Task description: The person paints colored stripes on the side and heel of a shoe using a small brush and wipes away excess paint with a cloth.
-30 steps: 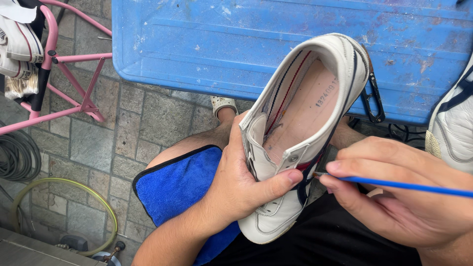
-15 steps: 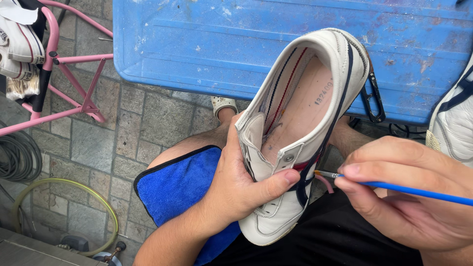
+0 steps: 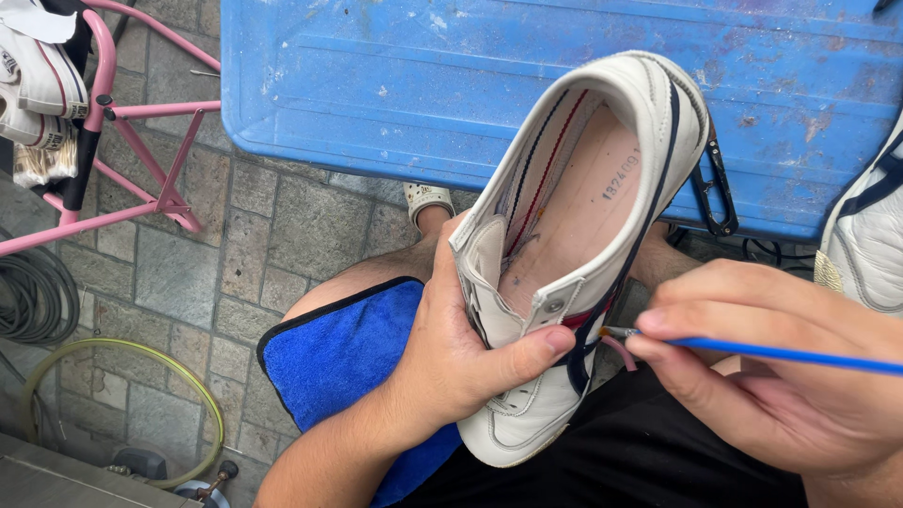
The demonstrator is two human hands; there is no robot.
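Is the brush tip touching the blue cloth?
No, the brush tip meets the side of the shoe, which the left hand holds above the cloth.

Smooth leather shoe [image 3: 574,245], fuzzy cloth [image 3: 343,353].

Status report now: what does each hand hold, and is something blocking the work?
Left hand grips white sneaker, thumb across its side. Right hand pinches blue-handled brush, tip at the navy stripe. Nothing between brush and shoe.

A blue table [image 3: 395,85] stands far over the paved floor [image 3: 235,245]; a pink rack [image 3: 141,160] stands left, hoses [image 3: 56,310] near-left.
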